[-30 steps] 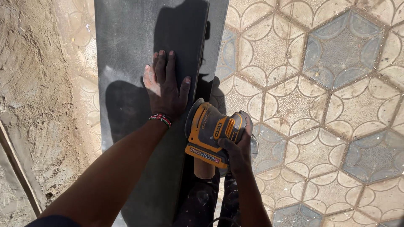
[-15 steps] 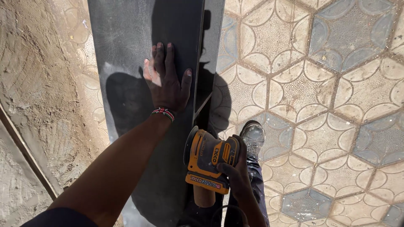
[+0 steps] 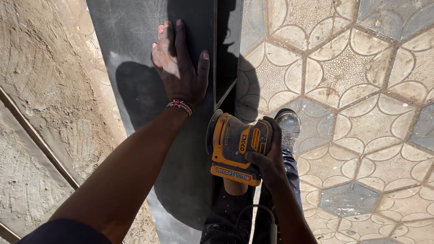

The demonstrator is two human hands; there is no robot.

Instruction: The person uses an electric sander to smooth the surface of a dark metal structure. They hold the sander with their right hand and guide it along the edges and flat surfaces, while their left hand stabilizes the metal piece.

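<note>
1. Sander (image 3: 235,149), orange and black: sitting low against the right edge of the dark panel (image 3: 135,45), pad side turned toward the panel, round stub at the near end pointing back toward the body.
2. Right hand (image 3: 266,158): wrapping around the sander's far side, fingers (image 3: 255,158) curling over the top of the housing, closing firmly on the tool and nothing else.
3. Left hand (image 3: 181,68): lying flat and spread wide on the panel face, above the sander, holding nothing, only pressing; beaded bracelet (image 3: 179,106) sitting at the wrist.
4. Judging the sander: looking compact and rigid, hard plastic shell, probably moderate in weight and manageable one-handed; likely buzzing and wanting to wander when running, so calling for a full palm over the domed top rather than a fingertip pinch.
5. Judging the panel: looking stiff, flat and smooth, with a dusty matt face, likely a little slippery under a bare palm; bracing with the flat hand near the work area seeming the safest hold, and taking care along the sharp-looking right edge.
6. Black cord (image 3: 253,217): looping below the right wrist, near the dark trousers (image 3: 226,217), possibly snagging if ignored.
7. Surroundings: shoe (image 3: 289,122) resting on the patterned tile floor (image 3: 361,68) just beside the sander; rough plaster surface (image 3: 40,68) lying left of the panel.
</note>
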